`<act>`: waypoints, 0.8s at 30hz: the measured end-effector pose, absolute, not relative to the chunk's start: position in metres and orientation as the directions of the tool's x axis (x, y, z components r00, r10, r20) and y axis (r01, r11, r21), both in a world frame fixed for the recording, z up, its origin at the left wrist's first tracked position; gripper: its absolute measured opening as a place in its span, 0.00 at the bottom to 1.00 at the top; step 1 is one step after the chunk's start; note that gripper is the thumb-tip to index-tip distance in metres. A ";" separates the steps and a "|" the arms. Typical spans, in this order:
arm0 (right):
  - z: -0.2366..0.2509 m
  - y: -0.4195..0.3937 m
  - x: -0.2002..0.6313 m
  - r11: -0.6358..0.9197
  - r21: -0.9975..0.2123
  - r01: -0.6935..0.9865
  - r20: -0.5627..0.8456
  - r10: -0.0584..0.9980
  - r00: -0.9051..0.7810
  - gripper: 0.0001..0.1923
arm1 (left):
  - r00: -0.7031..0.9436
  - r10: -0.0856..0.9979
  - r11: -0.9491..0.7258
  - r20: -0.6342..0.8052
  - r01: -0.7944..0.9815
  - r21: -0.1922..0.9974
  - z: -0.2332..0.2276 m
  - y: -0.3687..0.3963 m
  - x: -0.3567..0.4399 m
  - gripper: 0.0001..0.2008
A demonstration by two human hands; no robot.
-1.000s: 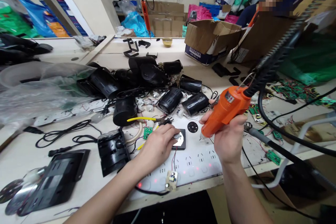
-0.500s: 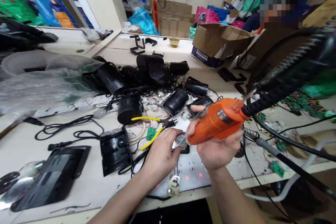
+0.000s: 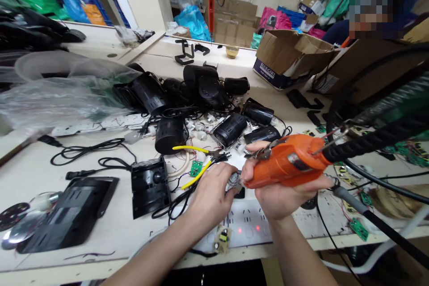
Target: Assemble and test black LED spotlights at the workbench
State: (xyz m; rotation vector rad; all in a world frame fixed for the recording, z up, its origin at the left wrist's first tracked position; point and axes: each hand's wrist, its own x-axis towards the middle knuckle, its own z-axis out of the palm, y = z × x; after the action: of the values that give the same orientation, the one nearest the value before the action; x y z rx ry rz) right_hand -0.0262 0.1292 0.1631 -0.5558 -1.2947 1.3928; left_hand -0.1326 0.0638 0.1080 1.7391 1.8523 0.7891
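My right hand (image 3: 279,194) is wrapped round an orange electric screwdriver (image 3: 284,161), held nearly level with its nose pointing left. My left hand (image 3: 214,190) pinches a small round silvery part (image 3: 233,179), which the fingers partly cover. The screwdriver's nose meets this part or stands very close to it; its tip is hidden. Just beyond my left hand lie yellow-handled cutters (image 3: 191,148) and a small green circuit board (image 3: 196,168). Below both hands is a white power strip (image 3: 248,221) with red lights, and a tan circuit board (image 3: 222,239) rests at its near edge.
Black cylindrical housings (image 3: 229,129) crowd the middle of the bench. An open black housing (image 3: 150,187) and a black panel (image 3: 72,212) lie left. A thick black cable (image 3: 375,143) runs from the screwdriver; a soldering iron (image 3: 348,199) sits right. A co-worker is behind the cardboard box (image 3: 291,56).
The camera view has shifted, so the bench appears slightly further right. The screwdriver's rear end has swung a little to the right and lower. Both hands keep their holds.
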 end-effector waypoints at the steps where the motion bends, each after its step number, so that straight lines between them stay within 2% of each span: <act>1: 0.163 0.129 -0.027 0.197 -0.894 -0.401 0.330 0.897 -0.295 0.36 | -0.086 0.995 0.025 0.053 0.718 0.695 0.108 0.064 -0.133 0.07; 7: 0.167 0.130 -0.032 0.187 -0.908 -0.374 0.313 0.897 -0.312 0.35 | -0.104 0.991 0.011 0.087 0.699 0.715 0.105 0.065 -0.133 0.07; 12: 0.169 0.130 -0.030 0.158 -0.844 -0.513 0.368 0.866 -0.338 0.26 | -0.112 0.990 0.013 0.090 0.694 0.719 0.104 0.065 -0.132 0.06; 17: 0.165 0.132 -0.029 0.162 -0.808 -0.567 0.437 0.811 -0.390 0.27 | -0.114 0.990 0.015 0.081 0.665 0.746 0.103 0.067 -0.131 0.07; 24: 0.166 0.133 -0.034 0.158 -0.803 -0.574 0.422 0.831 -0.362 0.29 | -0.161 0.981 0.023 0.109 0.653 0.757 0.100 0.069 -0.129 0.04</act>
State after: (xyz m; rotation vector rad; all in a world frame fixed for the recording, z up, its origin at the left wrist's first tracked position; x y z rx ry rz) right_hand -0.0340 0.1328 0.1663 -0.2898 -1.2406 1.5077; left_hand -0.1292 0.0692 0.0996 1.6594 1.8574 0.9651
